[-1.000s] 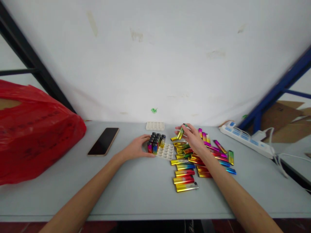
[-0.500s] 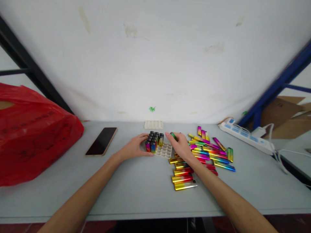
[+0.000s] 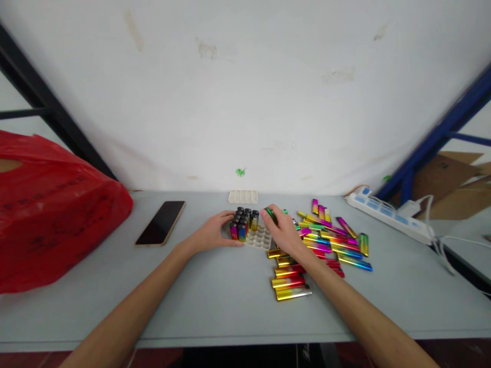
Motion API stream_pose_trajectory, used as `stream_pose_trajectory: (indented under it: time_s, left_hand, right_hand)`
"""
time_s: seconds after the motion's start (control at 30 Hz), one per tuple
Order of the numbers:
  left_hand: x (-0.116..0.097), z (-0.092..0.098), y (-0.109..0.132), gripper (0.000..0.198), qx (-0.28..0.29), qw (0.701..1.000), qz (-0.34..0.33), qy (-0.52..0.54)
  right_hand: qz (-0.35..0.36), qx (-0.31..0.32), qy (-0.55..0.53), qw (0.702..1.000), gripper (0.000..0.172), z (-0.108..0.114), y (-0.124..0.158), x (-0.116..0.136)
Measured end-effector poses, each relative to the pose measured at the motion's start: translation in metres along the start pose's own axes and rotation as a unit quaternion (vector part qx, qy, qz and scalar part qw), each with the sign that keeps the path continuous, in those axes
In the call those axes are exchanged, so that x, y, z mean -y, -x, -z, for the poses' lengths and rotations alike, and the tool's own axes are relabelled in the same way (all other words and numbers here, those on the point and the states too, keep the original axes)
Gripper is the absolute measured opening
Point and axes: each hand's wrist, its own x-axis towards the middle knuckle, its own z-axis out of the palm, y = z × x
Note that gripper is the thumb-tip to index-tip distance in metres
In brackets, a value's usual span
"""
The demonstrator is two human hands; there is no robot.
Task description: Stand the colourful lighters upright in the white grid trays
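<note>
Several metallic-coloured lighters [image 3: 242,231] stand upright, black tops up, in the left part of a white tray [image 3: 260,237] with round pockets. My left hand [image 3: 211,232] grips this tray's left side, thumb along the front edge and fingers behind the lighters. Pinched in my right hand [image 3: 284,231] is a green lighter [image 3: 271,214] with a dark end, held tilted over the tray's right part. Under and right of that hand lies a loose pile of shiny lighters [image 3: 322,240] in gold, red, blue, purple and green, partly hidden by my forearm.
A second white pocketed tray [image 3: 243,197] lies by the wall. To the left are a phone [image 3: 161,223] and a red plastic bag [image 3: 57,214]. A white power strip [image 3: 389,214] with cables sits at the right, near cardboard [image 3: 441,179] and a blue frame.
My right hand has shifted slightly left with the green lighter, closer to the standing lighters. My left hand and the tray look unmoved.
</note>
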Motion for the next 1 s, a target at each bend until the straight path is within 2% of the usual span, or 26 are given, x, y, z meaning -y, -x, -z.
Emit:
stream_pose_trajectory:
  time_s: [0.13,0.2,0.3,0.4,0.5,0.67,0.8,0.9,1.0]
  left_hand:
    - [0.002,-0.001,0.000,0.079,-0.001,1.000,-0.004,0.000]
    - [0.002,-0.001,0.000,0.080,-0.003,1.000,0.001,-0.003]
    - [0.001,-0.001,0.001,0.082,-0.003,1.000,0.005,0.000]
    - [0.001,-0.001,0.000,0.080,0.000,1.000,0.000,0.003]
    - [0.000,0.000,0.000,0.078,0.000,1.000,-0.002,0.001]
    - [0.000,-0.001,0.000,0.080,0.001,1.000,0.000,-0.002]
    - [0.000,-0.001,0.000,0.080,-0.001,1.000,-0.002,0.000]
    - [0.000,-0.001,0.000,0.078,-0.002,1.000,-0.003,0.001]
    - [0.001,-0.001,0.000,0.080,0.000,1.000,0.000,-0.002]
  right_hand:
    - [0.119,0.039,0.094,0.988,0.034,0.010,0.000,-0.001]
    - [0.150,0.046,0.147,0.977,0.035,0.013,-0.001,-0.003]
    - [0.133,0.047,0.174,0.975,0.038,0.014,-0.001,-0.003]
    - [0.117,0.051,0.156,0.980,0.038,0.011,0.000,-0.003]
    - [0.118,0.088,0.157,0.977,0.037,0.007,0.000,-0.006]
    - [0.123,0.125,0.250,0.952,0.038,0.002,0.000,-0.001]
    - [0.083,0.125,0.336,0.930,0.045,-0.002,0.000,0.010]
    - [0.073,0.127,0.326,0.934,0.050,0.006,-0.001,0.007]
    - [0.076,0.083,0.298,0.948,0.046,0.028,-0.007,-0.015]
